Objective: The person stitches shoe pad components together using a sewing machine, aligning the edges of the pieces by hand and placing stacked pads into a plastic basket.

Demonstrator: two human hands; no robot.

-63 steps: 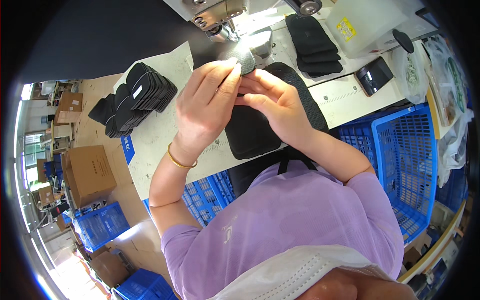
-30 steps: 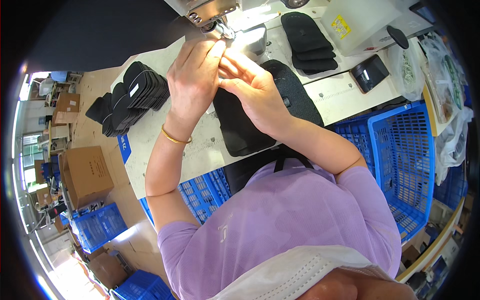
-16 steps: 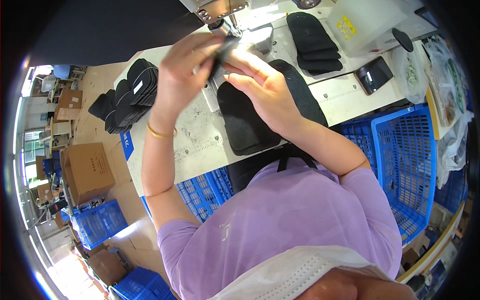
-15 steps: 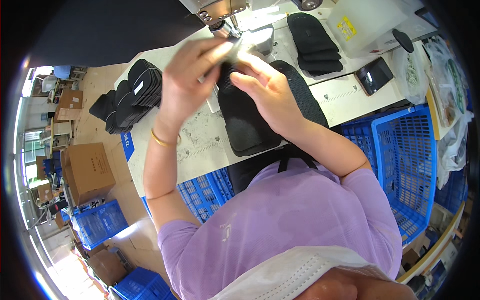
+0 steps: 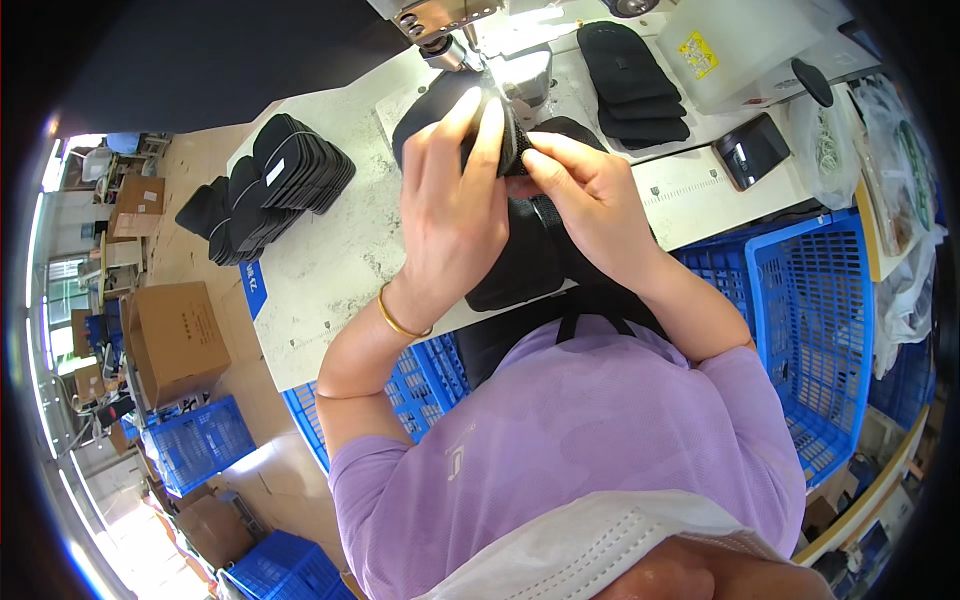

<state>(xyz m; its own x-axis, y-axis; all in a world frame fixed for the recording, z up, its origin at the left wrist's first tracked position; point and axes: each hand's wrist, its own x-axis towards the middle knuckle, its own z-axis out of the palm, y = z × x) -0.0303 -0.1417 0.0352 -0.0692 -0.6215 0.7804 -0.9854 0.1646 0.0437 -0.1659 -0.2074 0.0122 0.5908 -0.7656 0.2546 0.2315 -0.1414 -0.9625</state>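
A black padded fabric piece (image 5: 425,112) with a rounded end lies under the head of a sewing machine (image 5: 450,48). My left hand (image 5: 455,205) is on it, index and middle fingers stretched toward the lit needle area, the thumb partly hidden at the fabric fold. Thumb and fingertips of my right hand (image 5: 595,195) pinch the piece's ribbed right edge. Nearer to me, more black fabric pieces (image 5: 515,265) lie at the table's front edge, partly covered by both hands.
Stacks of black pieces (image 5: 300,170) stand on the table's left; a smaller pile (image 5: 630,85) lies back right. Right of it are a phone (image 5: 750,150), a translucent bin (image 5: 740,50) and a plastic bag (image 5: 825,150). Blue crates (image 5: 815,330) stand below the table.
My left hand has come down and right from beside the needle onto the fabric. My right hand has shifted slightly right and toward me. A black piece now extends left under the machine head.
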